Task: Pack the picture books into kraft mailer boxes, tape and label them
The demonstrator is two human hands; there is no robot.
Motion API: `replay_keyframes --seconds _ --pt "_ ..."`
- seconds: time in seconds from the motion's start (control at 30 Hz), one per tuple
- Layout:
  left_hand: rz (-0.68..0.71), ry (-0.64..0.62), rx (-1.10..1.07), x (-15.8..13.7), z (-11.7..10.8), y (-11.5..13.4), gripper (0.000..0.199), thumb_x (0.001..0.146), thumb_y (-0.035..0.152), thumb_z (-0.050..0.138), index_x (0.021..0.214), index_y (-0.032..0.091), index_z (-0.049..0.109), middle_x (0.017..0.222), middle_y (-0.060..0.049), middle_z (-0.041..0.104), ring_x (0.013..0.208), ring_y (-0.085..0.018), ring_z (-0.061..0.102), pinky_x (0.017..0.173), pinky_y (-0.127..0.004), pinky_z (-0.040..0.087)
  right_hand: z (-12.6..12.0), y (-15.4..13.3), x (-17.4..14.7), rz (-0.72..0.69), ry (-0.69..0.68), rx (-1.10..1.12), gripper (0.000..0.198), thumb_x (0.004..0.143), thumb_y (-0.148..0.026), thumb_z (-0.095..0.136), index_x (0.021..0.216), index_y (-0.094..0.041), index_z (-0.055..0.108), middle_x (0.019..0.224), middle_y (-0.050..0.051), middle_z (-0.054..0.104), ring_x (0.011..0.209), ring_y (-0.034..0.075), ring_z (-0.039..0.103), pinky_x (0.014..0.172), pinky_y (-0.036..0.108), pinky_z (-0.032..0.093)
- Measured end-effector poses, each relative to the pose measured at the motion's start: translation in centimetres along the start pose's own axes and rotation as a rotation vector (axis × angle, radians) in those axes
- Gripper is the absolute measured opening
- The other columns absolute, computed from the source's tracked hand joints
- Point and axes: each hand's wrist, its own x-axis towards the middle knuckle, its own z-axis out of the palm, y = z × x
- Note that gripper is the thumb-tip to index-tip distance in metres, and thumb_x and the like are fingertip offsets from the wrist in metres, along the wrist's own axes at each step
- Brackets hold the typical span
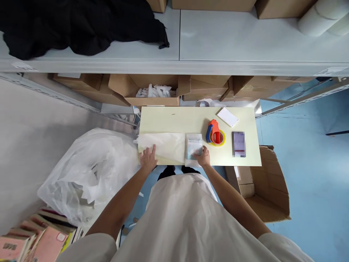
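A long white sheet of wrapping film or bag point(169, 143) lies flat along the left part of the small table point(180, 118). My left hand point(148, 158) rests on its left end, index finger stretched out and the others slightly bent. At the sheet's right end is a thin book point(194, 145) with a pale cover and a blue-green picture, seemingly under a translucent layer. My right hand point(203, 158) grips its lower right edge, thumb on the cover. To the right stands an orange and blue tape dispenser point(214, 131) with a yellow-edged roll.
A white card-like item point(228, 116) and a purple, blurred flat object point(239, 144) lie on the table's right side. Left of it sits a large translucent plastic bag point(89, 171); stacked books point(49, 240) are lower left. An open carton point(268, 185) stands right, and shelving point(231, 43) rises behind.
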Motion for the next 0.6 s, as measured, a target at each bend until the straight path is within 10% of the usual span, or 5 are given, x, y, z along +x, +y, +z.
replay_keyframes --seconds 0.13,0.33,0.6 --pt "-0.097 -0.116 0.007 0.4 -1.2 -0.6 0.039 0.075 0.029 0.059 0.111 0.013 0.061 0.101 -0.02 0.065 0.102 -0.037 0.053 0.092 -0.051 0.029 -0.2 -0.2 0.1 0.017 -0.017 -0.004 0.073 0.06 -0.028 0.07 0.126 -0.014 0.041 0.113 0.014 0.056 0.109 0.03 0.054 0.088 0.039 0.044" --pt "0.365 0.104 -0.454 -0.8 -2.0 6.3 0.039 0.082 0.035 0.05 0.116 0.018 0.055 0.118 -0.015 0.056 0.114 -0.03 0.048 0.098 -0.042 0.035 0.2 -0.7 0.5 0.118 -0.009 0.065 0.065 0.055 -0.024 0.07 0.116 -0.019 0.048 0.109 0.011 0.058 0.108 0.03 0.054 0.089 0.039 0.043" --pt "0.291 -0.261 -1.24 0.0 1.8 14.4 0.07 0.071 0.04 0.067 0.131 0.014 0.043 0.137 -0.018 0.046 0.13 -0.033 0.037 0.106 -0.043 0.03 -0.1 -1.4 0.9 0.209 -0.093 0.319 0.043 0.054 -0.021 0.064 0.096 -0.017 0.053 0.088 0.006 0.063 0.085 0.024 0.061 0.072 0.035 0.05"
